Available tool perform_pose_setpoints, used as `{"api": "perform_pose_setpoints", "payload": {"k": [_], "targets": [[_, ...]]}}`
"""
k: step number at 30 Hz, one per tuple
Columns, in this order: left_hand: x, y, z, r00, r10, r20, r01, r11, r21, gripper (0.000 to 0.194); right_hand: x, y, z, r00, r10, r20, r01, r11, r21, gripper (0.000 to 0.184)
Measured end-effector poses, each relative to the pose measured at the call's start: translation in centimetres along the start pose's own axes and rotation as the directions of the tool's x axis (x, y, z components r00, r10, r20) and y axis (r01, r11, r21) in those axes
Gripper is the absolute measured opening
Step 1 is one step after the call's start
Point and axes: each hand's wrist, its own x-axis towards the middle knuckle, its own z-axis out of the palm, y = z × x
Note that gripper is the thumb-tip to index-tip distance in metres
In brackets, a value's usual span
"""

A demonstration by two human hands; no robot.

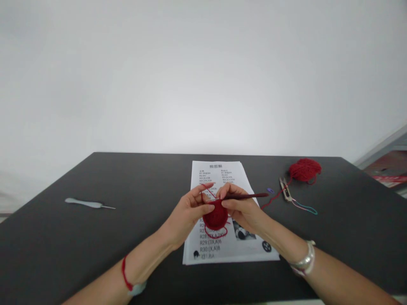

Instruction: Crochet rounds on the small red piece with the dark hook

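Observation:
My left hand [187,212] pinches a round red crocheted piece [216,216] between thumb and fingers, with a strand of red yarn [208,190] running up over the raised forefinger. My right hand [241,208] grips a slim dark crochet hook [246,196] close to the piece, and its shaft sticks out to the right. A loose loop of yarn hangs below the piece. Both hands are above a printed pattern sheet [219,169] with rows of text and small photos.
On the dark table [63,250] a red yarn ball [304,170] lies at the far right, its strand trailing towards my hands. Thread snips [286,189], a thin multicoloured cord [304,207] and a small purple marker [270,190] lie nearby. A grey-handled crochet hook [87,203] lies at left.

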Motion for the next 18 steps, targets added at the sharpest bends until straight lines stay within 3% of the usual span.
{"api": "perform_pose_setpoints", "payload": {"k": [4,13,18], "targets": [[-0.21,-0.45,-0.08,0.999,0.017,-0.038,-0.014,0.997,0.078,0.052,0.12,0.44,-0.54,1.0,0.008,0.018,-0.008,1.0,-0.014,0.011],[-0.24,-0.7,-0.14,1.0,0.01,0.001,-0.01,0.994,0.11,0.051,0.19,0.03,-0.64,0.997,0.053,0.049,-0.053,0.999,-0.007,0.013],[-0.14,-0.83,-0.14,1.0,-0.011,-0.001,0.011,0.996,0.089,0.052,0.03,0.14,-0.63,1.0,0.005,0.017,-0.004,0.998,-0.065,0.015]]}}
